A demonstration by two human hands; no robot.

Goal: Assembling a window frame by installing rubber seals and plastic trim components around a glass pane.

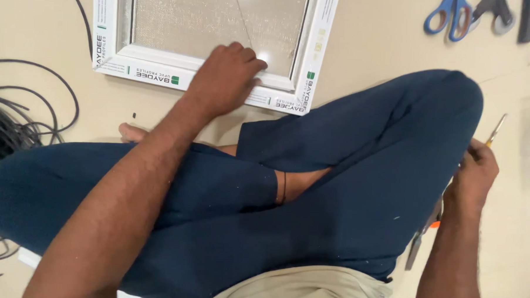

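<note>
Window frame [156, 73], white plastic profile with a frosted pane, lying flat on the beige floor [374, 35] at upper centre, just beyond the crossed legs of the seated person. Far left: a tangle of black rubber cord [19, 128], loose on the floor and apart from the frame. Left hand [227, 77]: palm down, fingers together and bent, pressing on the lower rail where the inner strip meets the pane; it grips nothing, only bears down. Judgement: the hand appears to be steadying the frame or seating the strip, which goes best with the weight held directly over the rail, so the frame cannot slide, and fingertips kept off the pane. Centre: dark blue trousers [358, 170], knees folded. Right hand [472, 174]: closed round a slim tool with a yellow handle [496, 130], beside the right knee, well apart from the frame; its working end is hidden. Upper right: blue-handled scissors [451, 17] and other dark tools, untouched.
</note>
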